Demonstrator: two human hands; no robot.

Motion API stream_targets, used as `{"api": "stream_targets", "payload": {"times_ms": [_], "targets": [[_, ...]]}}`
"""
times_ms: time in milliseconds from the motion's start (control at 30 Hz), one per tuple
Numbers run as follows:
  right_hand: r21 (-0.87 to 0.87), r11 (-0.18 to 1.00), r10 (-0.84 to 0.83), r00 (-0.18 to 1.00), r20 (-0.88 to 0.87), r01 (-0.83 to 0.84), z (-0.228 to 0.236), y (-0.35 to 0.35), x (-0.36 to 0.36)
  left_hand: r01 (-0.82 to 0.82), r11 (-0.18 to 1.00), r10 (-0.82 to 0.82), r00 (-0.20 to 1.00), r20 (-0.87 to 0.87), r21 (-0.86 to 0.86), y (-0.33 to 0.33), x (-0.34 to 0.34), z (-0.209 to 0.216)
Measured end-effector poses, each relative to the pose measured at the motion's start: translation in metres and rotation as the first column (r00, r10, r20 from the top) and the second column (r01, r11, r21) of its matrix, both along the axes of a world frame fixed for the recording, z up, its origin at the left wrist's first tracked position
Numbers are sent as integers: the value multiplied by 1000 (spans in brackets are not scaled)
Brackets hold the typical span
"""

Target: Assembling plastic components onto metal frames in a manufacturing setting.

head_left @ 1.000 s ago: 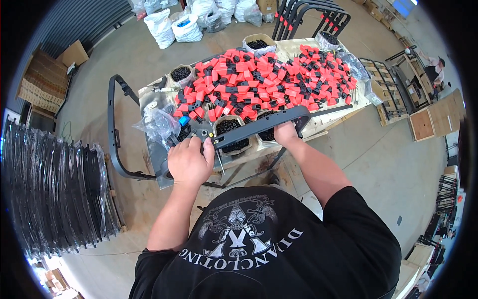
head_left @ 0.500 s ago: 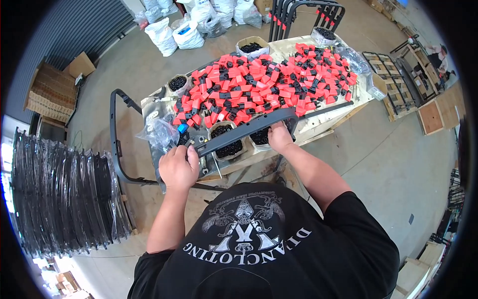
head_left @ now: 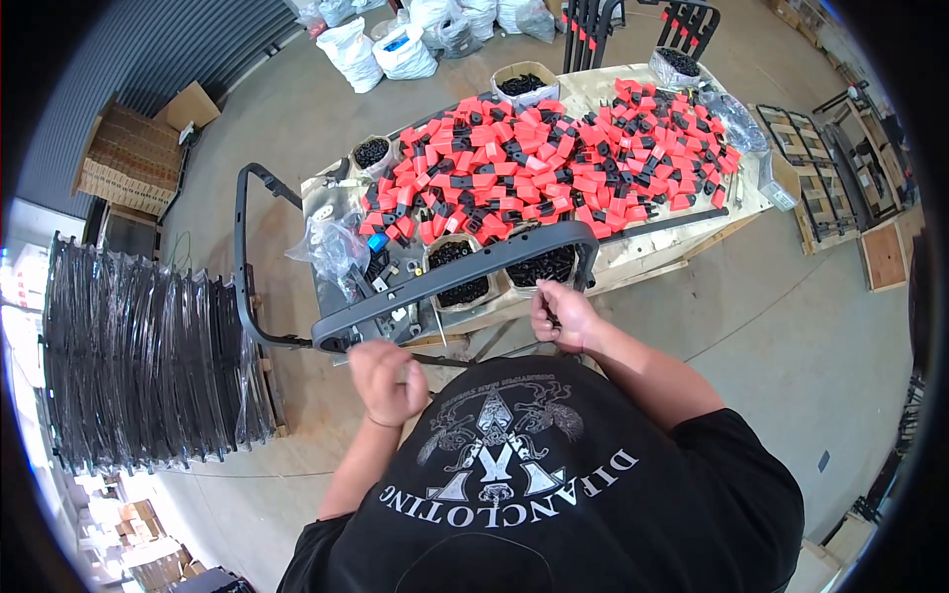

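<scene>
A black frame bar with rounded ends (head_left: 450, 275) lies slantwise along the near edge of the table, over two boxes of small black parts. My left hand (head_left: 388, 383) is just below the bar's left end, off it, with fingers bent, thumb apart and nothing visible in it; it is slightly blurred. Below the bar's right end, my right hand (head_left: 565, 316) is closed, and a bit of something dark shows at its fingers. Those two boxes are a left box of black parts (head_left: 460, 289) and a right box of black parts (head_left: 541, 269).
Red and black plastic pieces (head_left: 524, 168) cover much of the table. A curved black frame (head_left: 241, 252) stands at its left end, near a clear plastic bag (head_left: 334, 245). Wrapped black frames (head_left: 148, 356) are stacked at left. White sacks (head_left: 351, 54) and a pallet (head_left: 806, 163) stand farther off.
Both hands have let go of the frame bar and drawn back toward my body. The bar now rests by itself at the table's near edge. The whole view has shifted slightly.
</scene>
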State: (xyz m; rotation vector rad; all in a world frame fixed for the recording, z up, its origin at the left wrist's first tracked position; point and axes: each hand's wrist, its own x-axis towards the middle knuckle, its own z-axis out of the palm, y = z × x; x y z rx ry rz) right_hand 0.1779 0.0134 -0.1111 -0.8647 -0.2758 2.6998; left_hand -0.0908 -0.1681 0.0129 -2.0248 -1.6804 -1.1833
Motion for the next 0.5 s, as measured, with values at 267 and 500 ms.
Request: {"api": "stream_targets", "payload": {"times_ms": [267,500], "targets": [[334,943,-83,967,239,-1,12,-12,25,36,709,288,897,336,-704,67,6,-114],[267,963,-60,927,371,-45,17,-28,89,-229,602,141,973,-181,-765,161,2,-146]]}}
